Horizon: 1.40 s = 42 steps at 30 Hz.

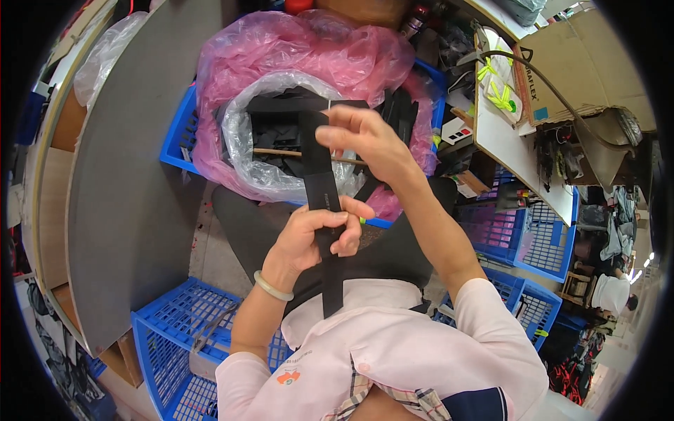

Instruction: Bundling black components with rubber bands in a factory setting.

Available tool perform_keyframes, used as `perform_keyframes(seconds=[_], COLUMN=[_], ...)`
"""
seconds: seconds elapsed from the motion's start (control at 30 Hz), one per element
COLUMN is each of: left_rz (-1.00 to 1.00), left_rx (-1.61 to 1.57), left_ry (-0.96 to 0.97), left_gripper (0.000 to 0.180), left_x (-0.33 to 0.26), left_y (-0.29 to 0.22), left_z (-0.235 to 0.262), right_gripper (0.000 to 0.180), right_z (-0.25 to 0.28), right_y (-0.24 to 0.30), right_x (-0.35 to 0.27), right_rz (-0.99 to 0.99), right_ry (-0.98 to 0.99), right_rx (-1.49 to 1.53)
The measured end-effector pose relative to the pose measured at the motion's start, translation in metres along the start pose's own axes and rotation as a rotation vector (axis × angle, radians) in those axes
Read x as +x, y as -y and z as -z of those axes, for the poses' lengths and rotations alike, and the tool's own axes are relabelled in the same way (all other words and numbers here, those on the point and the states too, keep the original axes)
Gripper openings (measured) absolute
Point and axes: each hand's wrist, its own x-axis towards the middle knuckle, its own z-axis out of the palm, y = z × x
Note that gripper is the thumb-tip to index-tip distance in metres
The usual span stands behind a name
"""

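Light: I see bright, even light, soft shadows only.
Glare: shine on the pink plastic bag (302,49).
Distortion: strong fisheye bending, black corners.
Focus: centre sharp, the rim looks a little soft to me.

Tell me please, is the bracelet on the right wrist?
No, the pale bracelet sits on the left wrist, below the left hand gripping the black strap.

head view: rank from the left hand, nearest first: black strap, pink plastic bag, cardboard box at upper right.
From the left hand:
1. Black strap: gripped in that hand, running up to the right hand.
2. Pink plastic bag: ahead, lining the blue crate.
3. Cardboard box: far upper right, past the table.
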Motion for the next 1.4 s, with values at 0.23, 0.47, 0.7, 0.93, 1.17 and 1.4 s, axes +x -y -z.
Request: perform_keyframes(seconds=[0.23, 0.47, 0.7, 0.93, 1.17, 1.4], left_rz=[-0.114, -0.051, -0.077, -0.058, -0.051, 0.093], left_rx=[0.251, -0.082, 0.067, 0.186, 0.307, 0.42], left_ry=[-0.294, -0.185, -0.325, -0.49, -0.544, -0.517], left_gripper=[0.037, 0.041, 0.039, 0.039, 0.035, 0.027], left_x=[0.01, 0.018, 0.025, 0.031, 0.052, 0.11], left_y=[0.0, 0.012, 0.021, 0.038, 0.065, 0.071], left_z=[-0.001, 0.004, 0.022, 0.035, 0.054, 0.094], right_gripper=[0.022, 0.027, 0.026, 0.017, 0.03, 0.02], right_z=[0.015, 0.004, 0.015, 0.034, 0.033, 0.104], right_y=[-0.044, -0.059, -0.062, -0.104, -0.145, -0.168], right_x=[-0.001, 0.001, -0.003, -0.009, -0.013, 0.002], right_rz=[-0.103, -0.207, -0.22, -0.158, -0.287, -0.254], right_ry=[-0.064, -0.25, -0.285, -0.252, -0.638, -0.688], right_rx=[0.172, 0.294, 0.202, 0.143, 0.391, 0.383])
